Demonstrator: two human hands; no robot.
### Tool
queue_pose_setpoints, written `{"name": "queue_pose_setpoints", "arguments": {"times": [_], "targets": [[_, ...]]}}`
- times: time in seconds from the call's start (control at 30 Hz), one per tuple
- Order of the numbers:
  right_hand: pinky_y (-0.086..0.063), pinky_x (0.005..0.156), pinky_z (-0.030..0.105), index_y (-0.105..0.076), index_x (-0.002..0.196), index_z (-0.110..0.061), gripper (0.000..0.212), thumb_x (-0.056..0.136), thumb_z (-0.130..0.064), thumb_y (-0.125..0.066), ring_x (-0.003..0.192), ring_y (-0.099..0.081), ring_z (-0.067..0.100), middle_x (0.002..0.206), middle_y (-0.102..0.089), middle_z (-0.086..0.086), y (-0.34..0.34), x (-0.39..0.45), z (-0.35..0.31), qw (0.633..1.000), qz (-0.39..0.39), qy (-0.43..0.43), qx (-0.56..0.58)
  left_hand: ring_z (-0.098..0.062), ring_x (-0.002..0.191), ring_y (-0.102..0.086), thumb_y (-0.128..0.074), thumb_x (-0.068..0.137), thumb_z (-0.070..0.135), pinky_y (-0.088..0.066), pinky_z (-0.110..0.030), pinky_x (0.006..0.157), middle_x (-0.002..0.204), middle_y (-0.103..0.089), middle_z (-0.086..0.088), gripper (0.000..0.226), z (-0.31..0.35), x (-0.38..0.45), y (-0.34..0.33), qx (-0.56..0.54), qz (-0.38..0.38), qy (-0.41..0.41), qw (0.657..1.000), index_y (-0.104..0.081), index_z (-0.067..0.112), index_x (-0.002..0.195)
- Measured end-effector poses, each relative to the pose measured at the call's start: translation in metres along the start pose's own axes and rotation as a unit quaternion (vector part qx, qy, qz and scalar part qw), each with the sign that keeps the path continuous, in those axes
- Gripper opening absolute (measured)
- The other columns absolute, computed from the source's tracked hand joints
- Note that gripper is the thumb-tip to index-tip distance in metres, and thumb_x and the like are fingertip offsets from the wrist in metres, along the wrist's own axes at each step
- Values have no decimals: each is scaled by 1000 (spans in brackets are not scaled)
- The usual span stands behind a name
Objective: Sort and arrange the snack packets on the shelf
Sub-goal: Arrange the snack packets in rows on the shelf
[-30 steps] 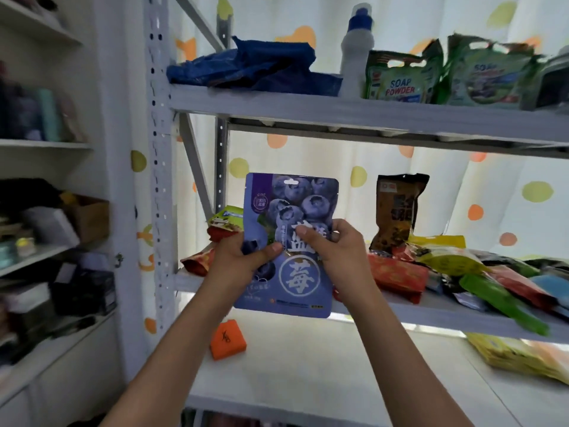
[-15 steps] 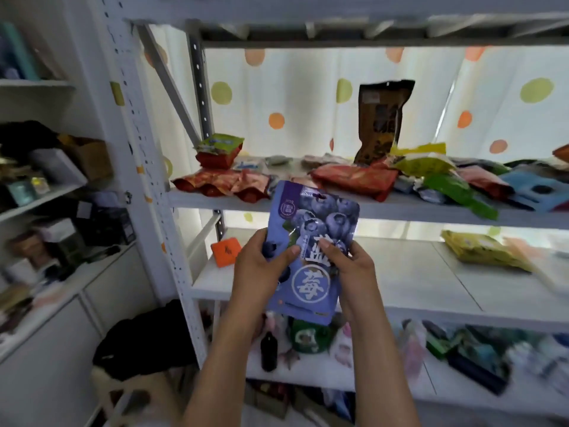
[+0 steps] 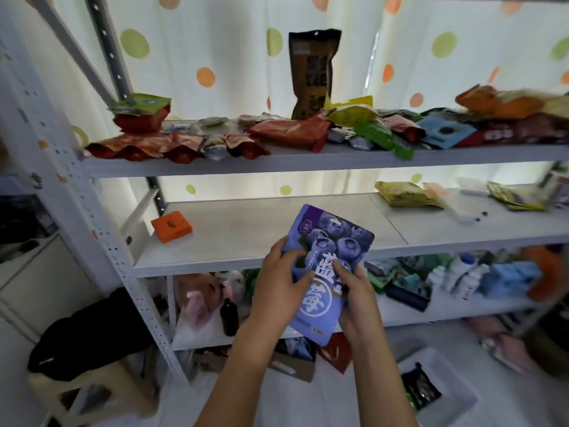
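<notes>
Purple blueberry packet [image 3: 329,266] gripped between left hand [image 3: 277,288] and right hand [image 3: 357,291].

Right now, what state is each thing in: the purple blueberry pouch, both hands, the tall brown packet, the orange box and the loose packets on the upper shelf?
Purple blueberry pouch: sealed, upright, held off the shelves.
Left hand: gripping the pouch's left edge.
Right hand: gripping its right edge.
Tall brown packet: standing upright.
Flat orange box: closed, lying flat.
Red foil packets: lying flat, unsorted.
</notes>
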State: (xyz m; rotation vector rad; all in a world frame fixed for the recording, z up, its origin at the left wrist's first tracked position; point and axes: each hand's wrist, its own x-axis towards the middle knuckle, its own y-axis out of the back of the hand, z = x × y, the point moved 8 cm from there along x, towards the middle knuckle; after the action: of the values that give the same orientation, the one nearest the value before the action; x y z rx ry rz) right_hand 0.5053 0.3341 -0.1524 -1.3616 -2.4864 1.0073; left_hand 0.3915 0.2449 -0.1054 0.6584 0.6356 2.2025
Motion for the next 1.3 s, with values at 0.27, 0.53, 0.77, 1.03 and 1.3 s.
{"name": "queue_pose_setpoints", "arguments": {"times": [0.27, 0.53, 0.77, 1.03, 1.3], "targets": [[-51, 93, 47, -71, 111, -7, 54, 99, -49, -39, 108, -68, 30, 118, -69, 17, 20, -14, -20, 994, -7, 22, 106, -4, 117, -57, -75, 73, 58, -50, -36, 100, 130, -57, 20, 64, 23, -8, -50, -205, -177, 34, 962, -53, 37, 129], [-57, 80, 31, -68, 111, -22, 32, 83, -7, -75, 102, -68, 22, 110, -72, 3, 38, -18, -16, 974, 85, 134, -159, 17, 82, -61, -57, 96, 33, -44, -3, 70, 88, -67, 27, 13, 15, -10, -37, -282, -100, 75, 951, -64, 44, 92], [-58, 84, 44, -60, 122, -34, 53, 78, -12, -81, 100, -71, 23, 113, -73, 2, 35, -15, -2, 966, 68, 129, -211, -41, 78, -66, -57, 96, 36, -50, -49, 72, 87, -71, -23, 37, -21, -16, -13, -377, 11, 140, 915, -67, 2, 84], [-57, 89, 47, -62, 120, -32, 52, 80, -2, -77, 107, -67, 27, 115, -70, 2, 26, -13, 10, 965, 65, 124, -221, -39, 81, -71, -57, 97, 27, -55, -45, 75, 86, -76, -9, 21, -38, -23, 2, -393, 38, 173, 902, -73, 15, 87], [-59, 82, 36, -72, 104, -21, 30, 85, 3, -70, 101, -67, 25, 110, -71, 4, -19, -2, 0, 953, 68, 178, -235, -23, 84, -72, -66, 90, 10, -55, -42, 74, 88, -76, 2, 18, -33, 9, 49, -349, 72, 112, 927, -72, 26, 91]]}}
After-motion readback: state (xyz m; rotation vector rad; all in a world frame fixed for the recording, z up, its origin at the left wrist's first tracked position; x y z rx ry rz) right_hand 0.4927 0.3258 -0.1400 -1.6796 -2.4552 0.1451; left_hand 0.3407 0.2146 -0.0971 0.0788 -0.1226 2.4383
